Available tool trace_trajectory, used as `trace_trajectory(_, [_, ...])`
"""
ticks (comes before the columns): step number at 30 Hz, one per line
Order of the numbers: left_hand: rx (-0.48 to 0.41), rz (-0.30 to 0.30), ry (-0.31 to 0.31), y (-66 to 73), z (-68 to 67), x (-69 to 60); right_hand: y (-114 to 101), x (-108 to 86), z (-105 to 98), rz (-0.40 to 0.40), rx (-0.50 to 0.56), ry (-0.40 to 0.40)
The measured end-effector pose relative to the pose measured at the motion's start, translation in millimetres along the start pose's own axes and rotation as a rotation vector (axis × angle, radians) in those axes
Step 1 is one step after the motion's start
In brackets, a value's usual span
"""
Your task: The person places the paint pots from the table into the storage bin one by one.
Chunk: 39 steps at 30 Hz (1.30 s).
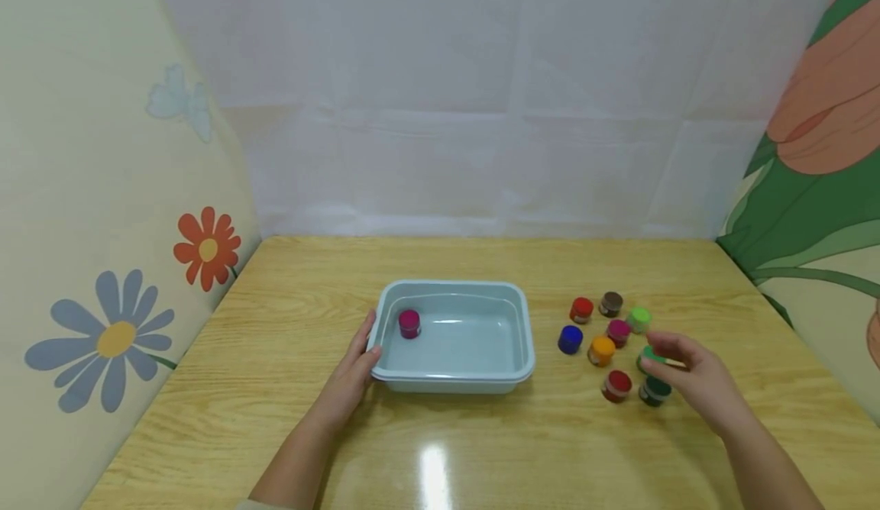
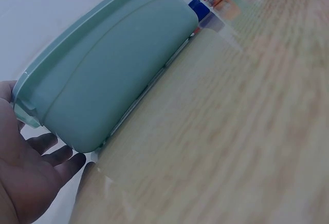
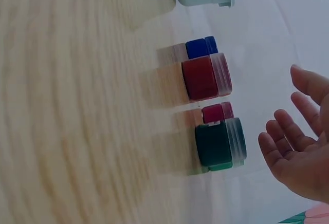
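Observation:
A light blue plastic basin (image 1: 454,379) stands mid-table, with one magenta paint jar (image 1: 409,324) inside near its left wall. My left hand (image 1: 347,380) holds the basin's left end, thumb at the rim and fingers along the outer wall. Over the right-hand group of small paint jars hovers my right hand (image 1: 701,380), fingers apart and nothing held. Closest to it are a green jar (image 1: 648,359), partly hidden by the fingers, and a dark green jar (image 1: 655,391). In the right wrist view, that hand (image 3: 300,136) is apart from the jars.
Around them stand a dark red jar (image 1: 616,385), orange jar (image 1: 601,350), blue jar (image 1: 570,339), second magenta jar (image 1: 618,333), red jar (image 1: 581,310), brown jar (image 1: 611,303) and light green jar (image 1: 638,319). A white cloth (image 1: 426,113) hangs behind the wooden table (image 1: 302,288).

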<state>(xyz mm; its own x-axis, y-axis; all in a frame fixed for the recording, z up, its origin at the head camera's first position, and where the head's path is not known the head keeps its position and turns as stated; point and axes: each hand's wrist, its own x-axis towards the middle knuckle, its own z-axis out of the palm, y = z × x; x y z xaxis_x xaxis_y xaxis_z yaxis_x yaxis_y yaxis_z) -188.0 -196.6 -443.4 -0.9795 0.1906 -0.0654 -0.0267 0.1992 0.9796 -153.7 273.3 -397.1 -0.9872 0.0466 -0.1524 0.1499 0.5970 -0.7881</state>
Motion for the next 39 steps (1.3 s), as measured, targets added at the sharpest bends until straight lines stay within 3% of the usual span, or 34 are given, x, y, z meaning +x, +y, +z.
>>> trace_trajectory(27, [0.011, 0.010, 0.006, -1.0, -0.1, 1.4, 39.1, -3.0, -5.7, 0.063, -0.026, -0.055])
trace_trajectory(39, [0.021, -0.002, -0.001, -0.2, -0.9, 0.5, 47.2, -0.2, -3.7, 0.029, -0.053, -0.101])
